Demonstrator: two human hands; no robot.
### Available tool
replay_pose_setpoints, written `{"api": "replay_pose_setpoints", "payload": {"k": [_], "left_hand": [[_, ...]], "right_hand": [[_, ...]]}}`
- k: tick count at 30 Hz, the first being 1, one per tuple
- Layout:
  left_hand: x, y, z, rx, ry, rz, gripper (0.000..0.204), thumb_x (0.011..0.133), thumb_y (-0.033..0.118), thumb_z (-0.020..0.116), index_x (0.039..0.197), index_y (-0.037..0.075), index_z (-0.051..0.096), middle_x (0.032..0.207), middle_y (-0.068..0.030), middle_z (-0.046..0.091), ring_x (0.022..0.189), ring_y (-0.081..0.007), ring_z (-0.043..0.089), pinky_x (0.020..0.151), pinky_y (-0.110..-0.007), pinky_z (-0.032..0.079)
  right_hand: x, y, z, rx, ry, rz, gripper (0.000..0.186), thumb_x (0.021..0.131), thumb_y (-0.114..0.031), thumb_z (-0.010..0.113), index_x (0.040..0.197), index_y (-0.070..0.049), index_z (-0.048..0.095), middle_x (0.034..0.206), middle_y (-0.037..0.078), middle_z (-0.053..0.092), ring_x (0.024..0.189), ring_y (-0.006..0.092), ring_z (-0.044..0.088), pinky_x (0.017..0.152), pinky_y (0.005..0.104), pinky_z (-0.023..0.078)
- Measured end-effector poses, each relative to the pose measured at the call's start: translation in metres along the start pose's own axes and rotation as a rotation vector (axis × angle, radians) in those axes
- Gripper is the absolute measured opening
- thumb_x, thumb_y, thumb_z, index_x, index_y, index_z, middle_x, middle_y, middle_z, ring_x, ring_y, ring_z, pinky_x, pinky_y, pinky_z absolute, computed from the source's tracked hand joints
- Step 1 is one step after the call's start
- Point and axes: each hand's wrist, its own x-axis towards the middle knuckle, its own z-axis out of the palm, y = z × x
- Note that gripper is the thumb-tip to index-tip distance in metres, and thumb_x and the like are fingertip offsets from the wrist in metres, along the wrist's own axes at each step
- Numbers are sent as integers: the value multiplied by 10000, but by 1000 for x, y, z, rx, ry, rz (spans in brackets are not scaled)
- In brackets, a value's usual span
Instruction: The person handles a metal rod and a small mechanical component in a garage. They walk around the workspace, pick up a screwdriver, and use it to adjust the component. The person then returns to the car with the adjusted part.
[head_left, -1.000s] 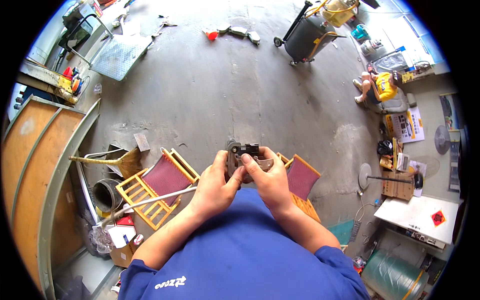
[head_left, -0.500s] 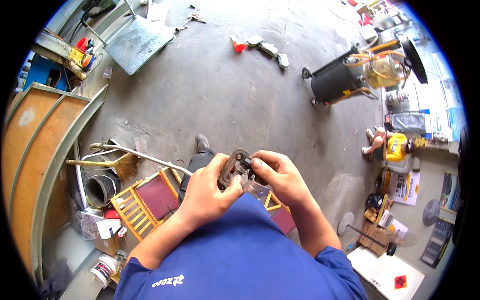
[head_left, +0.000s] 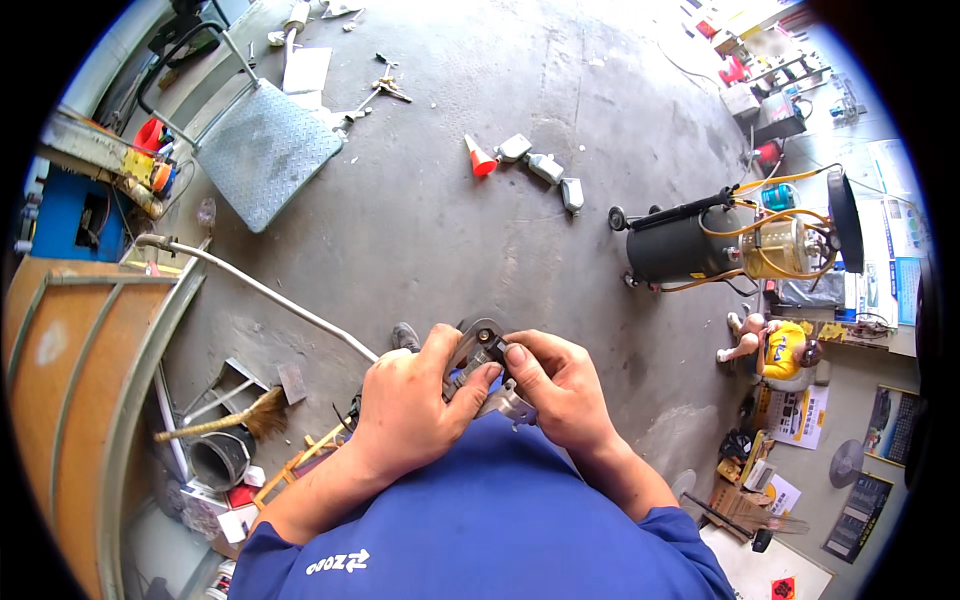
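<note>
My left hand [head_left: 410,405] is wrapped round a small grey metal assembly [head_left: 481,334] in front of my blue shirt, thumb lying across it. My right hand [head_left: 565,395] grips the same part from the other side, its thumb pressing on a black block [head_left: 496,348] mounted on it. A silver bracket-like piece [head_left: 510,403] hangs at the lower edge of the assembly, partly under the fingers. A long pale bent tube [head_left: 282,300] runs from the upper left to behind my left hand; whether it joins anything there is hidden.
Wheeled platform cart [head_left: 262,155], orange cone [head_left: 481,158] and grey containers [head_left: 545,167] lie ahead. A black tank on wheels [head_left: 670,250] stands right; beside it a person in yellow [head_left: 785,350] sits. A broom [head_left: 255,415], bucket [head_left: 215,463] and wooden panel [head_left: 70,370] are left.
The view has swung further up the floor, showing more of the cart. My hands sit slightly lower in the picture, and the metal part is turned at a slant compared with earlier.
</note>
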Motion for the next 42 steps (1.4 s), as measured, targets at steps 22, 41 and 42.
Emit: {"api": "replay_pose_setpoints", "payload": {"k": [22,41,42], "left_hand": [[585,-15,-105,-417,-250,-366,226,1146,238,570,1264,45,561,799,-100,721,615,-187,645,601,-358,499],[977,-158,-329,-452,90,-90,222,1147,237,587,1094,27,634,749,-71,690,664,-111,631,603,-303,491],[994,-164,-343,-471,99,-115,223,1147,234,590,1091,23,633,746,-66,688,669,-99,623,604,-298,489]], "right_hand": [[511,-221,-184,-47,-161,-44,284,1147,-227,566,1245,27,648,892,15,646,795,81,575,726,275,492],[953,-461,-106,-268,-129,-59,309,1117,-222,610,1234,58,667,1055,144,746,990,212,685,922,362,536],[975,-467,-104,-301,-151,-54,324,1113,-227,617,1252,61,664,1056,161,751,997,217,691,922,363,538]]}}
